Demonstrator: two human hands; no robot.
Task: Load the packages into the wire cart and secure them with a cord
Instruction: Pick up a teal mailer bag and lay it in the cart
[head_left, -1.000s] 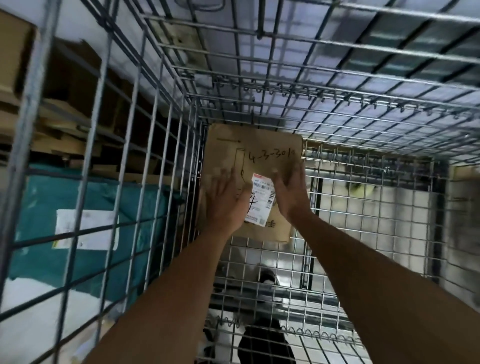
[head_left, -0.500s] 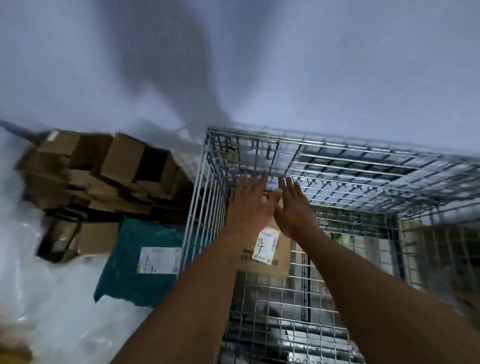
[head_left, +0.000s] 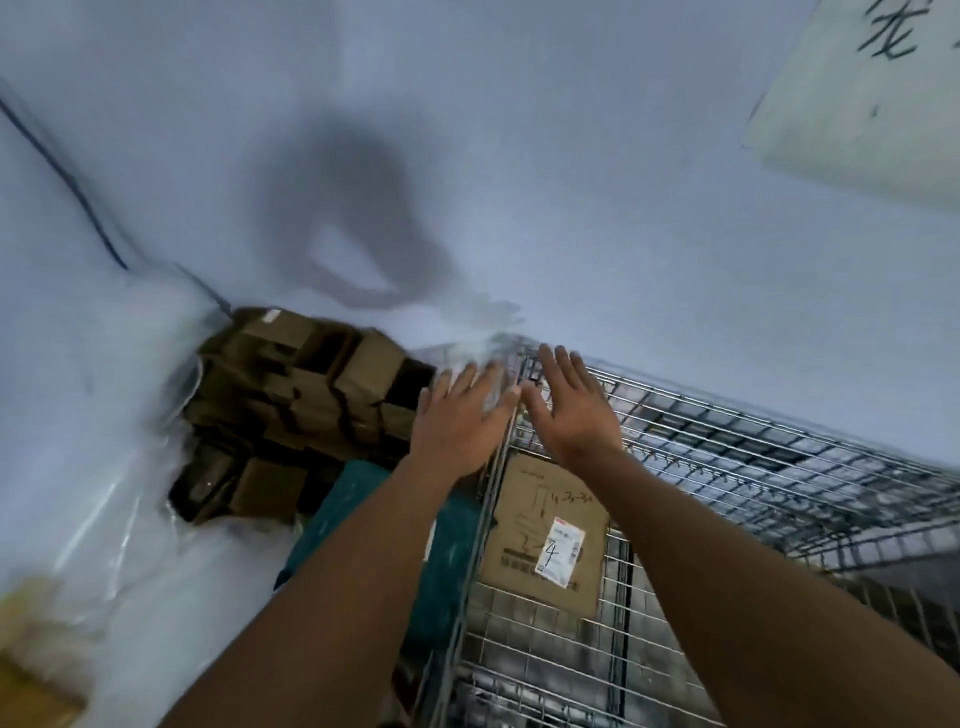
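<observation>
Both hands are raised above the near-left corner of the wire cart (head_left: 727, 467), fingers straight and spread, and nothing is held in either. The left hand (head_left: 460, 415) lies just outside the cart's left wall; the right hand (head_left: 574, 410) lies over the cart's top rim, the two thumbs nearly touching. The one package seen loaded, a flat cardboard package (head_left: 545, 530) with a white label (head_left: 560, 552) marked "4", stands inside the cart against that left wall, at about 6 o'clock from the right hand and at about 5 o'clock from the left. Its long axis runs roughly from 12 to 6 in the picture. The right hand is judged the nearer to it, being on the cart's side of the wire. Further goods are seen outside the cart: a teal parcel (head_left: 441, 551) just beside the left wall, partly hidden by the left forearm, at 6 o'clock from the left hand, and a heap of brown boxes (head_left: 301, 400) at about 9 o'clock from it. For these the left hand is judged the nearer. No cord can be made out, so the securing step appears not yet begun.
</observation>
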